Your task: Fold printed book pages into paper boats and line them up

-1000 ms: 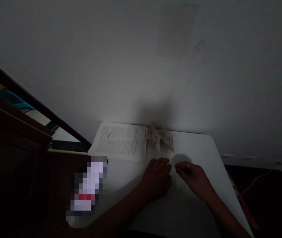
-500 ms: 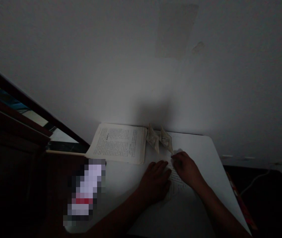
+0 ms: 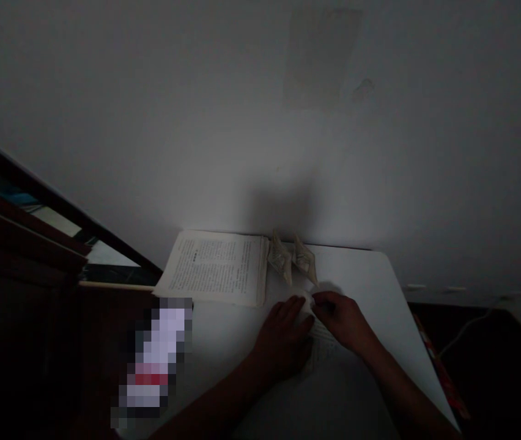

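Position: white printed paper sheet (image 3: 323, 343) lies on the white surface (image 3: 375, 281).
Left hand (image 3: 285, 339): open, flat, pressing the sheet down.
Right hand (image 3: 340, 318): pinching its far edge.
Risk: probably a skewed crease, should the sheet slip under the palm.

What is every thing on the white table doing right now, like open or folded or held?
Open printed paper book: lying open, flat on the white table.
Two small folded paper figures: folded, standing upright beside the book, by the wall.
Printed paper sheet: lying on the table, under both hands.
Left hand: open, pressing flat on the sheet.
Right hand: fingers curled, seemingly pinching the sheet's far edge.
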`<state>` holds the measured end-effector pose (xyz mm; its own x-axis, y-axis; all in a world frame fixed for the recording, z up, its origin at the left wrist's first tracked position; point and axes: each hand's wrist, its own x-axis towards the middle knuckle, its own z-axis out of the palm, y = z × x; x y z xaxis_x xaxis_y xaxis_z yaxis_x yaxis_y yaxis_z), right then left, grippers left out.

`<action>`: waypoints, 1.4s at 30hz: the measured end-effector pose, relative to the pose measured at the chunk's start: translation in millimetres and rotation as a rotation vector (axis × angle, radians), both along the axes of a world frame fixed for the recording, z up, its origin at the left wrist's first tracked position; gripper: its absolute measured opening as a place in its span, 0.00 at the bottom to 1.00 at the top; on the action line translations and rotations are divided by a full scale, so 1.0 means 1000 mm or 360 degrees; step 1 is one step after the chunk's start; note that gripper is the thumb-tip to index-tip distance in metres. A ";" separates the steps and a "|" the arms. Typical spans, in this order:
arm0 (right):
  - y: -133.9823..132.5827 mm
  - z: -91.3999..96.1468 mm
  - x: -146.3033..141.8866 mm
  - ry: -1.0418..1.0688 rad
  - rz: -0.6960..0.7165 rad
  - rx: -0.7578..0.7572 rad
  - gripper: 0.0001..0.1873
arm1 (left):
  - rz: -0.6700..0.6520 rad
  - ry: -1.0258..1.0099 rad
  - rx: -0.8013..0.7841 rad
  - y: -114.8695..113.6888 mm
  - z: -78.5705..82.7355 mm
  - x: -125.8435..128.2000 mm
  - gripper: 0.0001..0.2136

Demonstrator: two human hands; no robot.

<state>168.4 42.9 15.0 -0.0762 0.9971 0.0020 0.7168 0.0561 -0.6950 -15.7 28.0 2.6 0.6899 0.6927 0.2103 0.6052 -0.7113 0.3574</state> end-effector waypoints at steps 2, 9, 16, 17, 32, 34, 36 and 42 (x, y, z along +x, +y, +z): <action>-0.002 -0.002 -0.002 -0.0025 -0.0002 0.0040 0.11 | 0.0009 -0.0003 0.0008 0.000 -0.001 0.000 0.21; -0.007 -0.010 -0.005 -0.0103 0.0084 0.0166 0.13 | 0.0030 -0.0026 0.0018 -0.001 -0.001 -0.001 0.23; -0.009 -0.013 -0.006 -0.0266 0.0140 0.0254 0.14 | 0.0068 -0.0031 0.0018 0.000 0.001 -0.001 0.23; -0.009 -0.012 -0.006 -0.0278 0.0147 0.0255 0.14 | 0.0070 -0.0030 0.0015 0.001 0.001 -0.001 0.23; -0.006 -0.004 -0.003 -0.0400 0.0297 0.0145 0.17 | 0.0026 0.0030 -0.0035 0.005 0.002 0.002 0.22; -0.006 0.000 -0.005 -0.0387 0.0304 0.0151 0.18 | 0.0029 0.0030 -0.0027 0.005 0.002 0.002 0.23; -0.006 0.002 -0.005 -0.0338 0.0319 0.0153 0.17 | 0.0028 0.0026 0.0000 0.005 0.002 0.002 0.23; -0.004 0.002 0.007 0.0109 0.0033 0.0016 0.11 | 0.0014 0.0020 0.0059 0.003 0.001 0.001 0.19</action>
<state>175.6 39.3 16.6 -0.0963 0.9952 0.0179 0.6662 0.0778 -0.7417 -14.9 31.5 3.5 0.6866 0.6905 0.2275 0.6157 -0.7187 0.3231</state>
